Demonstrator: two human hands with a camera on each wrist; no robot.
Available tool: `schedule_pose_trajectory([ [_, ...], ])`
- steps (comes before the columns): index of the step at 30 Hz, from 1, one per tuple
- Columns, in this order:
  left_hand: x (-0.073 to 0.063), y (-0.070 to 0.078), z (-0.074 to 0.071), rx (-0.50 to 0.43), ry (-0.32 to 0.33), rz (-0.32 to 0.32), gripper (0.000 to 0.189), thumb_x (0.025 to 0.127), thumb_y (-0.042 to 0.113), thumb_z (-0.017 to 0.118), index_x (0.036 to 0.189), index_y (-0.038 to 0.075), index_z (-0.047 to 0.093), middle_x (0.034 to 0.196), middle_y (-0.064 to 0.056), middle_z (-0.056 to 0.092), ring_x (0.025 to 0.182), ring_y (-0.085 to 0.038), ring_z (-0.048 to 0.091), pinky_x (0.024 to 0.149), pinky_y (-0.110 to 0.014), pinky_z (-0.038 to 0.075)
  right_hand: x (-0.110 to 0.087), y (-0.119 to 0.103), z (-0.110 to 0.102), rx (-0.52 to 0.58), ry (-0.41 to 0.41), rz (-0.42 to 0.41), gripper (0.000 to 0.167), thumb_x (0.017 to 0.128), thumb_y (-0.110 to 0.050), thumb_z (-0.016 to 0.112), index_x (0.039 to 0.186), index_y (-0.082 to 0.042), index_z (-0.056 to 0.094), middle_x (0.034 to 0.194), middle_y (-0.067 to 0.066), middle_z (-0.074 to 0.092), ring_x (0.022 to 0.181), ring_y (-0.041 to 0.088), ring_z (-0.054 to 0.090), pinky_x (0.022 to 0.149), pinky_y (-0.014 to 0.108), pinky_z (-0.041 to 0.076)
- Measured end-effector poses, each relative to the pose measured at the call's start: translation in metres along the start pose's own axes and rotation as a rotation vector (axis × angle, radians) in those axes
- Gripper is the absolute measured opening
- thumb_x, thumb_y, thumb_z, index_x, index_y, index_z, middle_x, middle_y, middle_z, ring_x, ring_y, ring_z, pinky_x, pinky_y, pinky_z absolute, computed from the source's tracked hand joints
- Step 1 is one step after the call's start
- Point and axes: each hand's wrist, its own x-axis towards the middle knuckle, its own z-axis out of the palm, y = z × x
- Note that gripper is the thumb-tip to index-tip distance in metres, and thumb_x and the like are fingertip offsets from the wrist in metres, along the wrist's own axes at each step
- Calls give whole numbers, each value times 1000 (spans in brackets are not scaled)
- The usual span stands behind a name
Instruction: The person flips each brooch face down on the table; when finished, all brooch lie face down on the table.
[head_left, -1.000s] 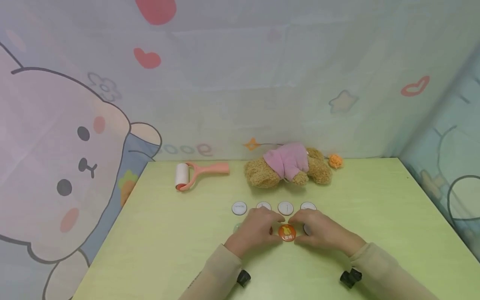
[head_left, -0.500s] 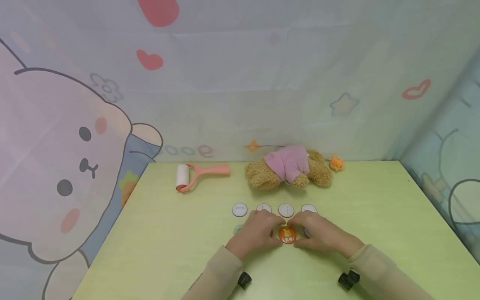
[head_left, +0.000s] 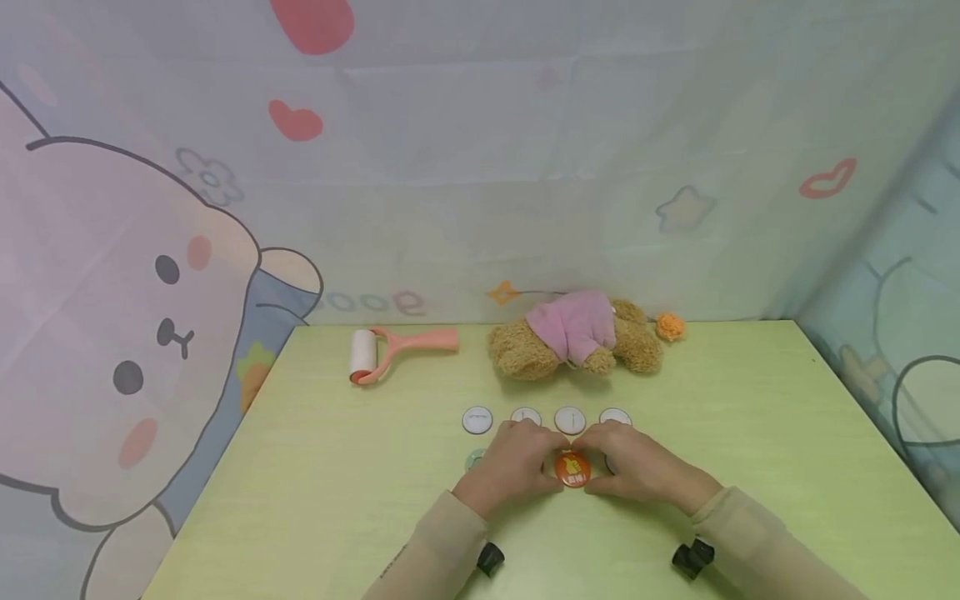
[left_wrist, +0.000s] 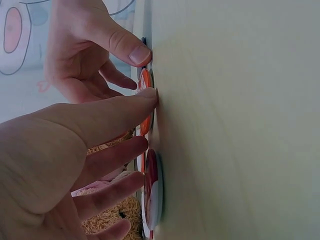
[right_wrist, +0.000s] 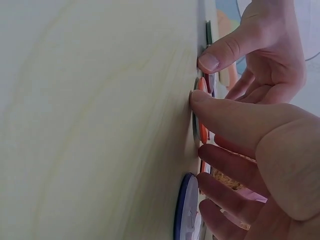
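Observation:
An orange button badge (head_left: 573,469) with a yellow figure and white lettering lies face up on the table between the two hands. My left hand (head_left: 512,468) holds its left edge between thumb and curled index finger. Opposite, my right hand (head_left: 637,468) holds the right edge in the same way. In the left wrist view a red-and-white badge (left_wrist: 152,192) lies below the left fingers. A blue-rimmed badge (right_wrist: 187,210) is by the right fingers in the right wrist view. Partly hidden behind the left hand is a pale green badge (head_left: 475,459).
Several white-backed badges, among them the leftmost badge (head_left: 477,420), form a row behind the hands. Farther back lie a pink-handled lint roller (head_left: 405,343) and a teddy bear (head_left: 573,335) in a pink top. An orange fluffy ball (head_left: 670,327) sits by the table's back edge.
Both hands stay around the orange badge and barely move. The right hand and wrist shift very slightly left. The whole head view shifts a little.

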Motion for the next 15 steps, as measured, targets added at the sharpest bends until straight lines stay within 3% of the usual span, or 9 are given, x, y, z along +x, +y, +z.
schedule_pose_trajectory([
  [15,1,1,4,-12,13,-2,44,82,38,91,120,24,76,105,11,78,85,-5,63,80,-35,50,0,-3,1,15,8,37,56,83,-23,91,134,-13,68,118,-3,73,106,16,66,92,41,57],
])
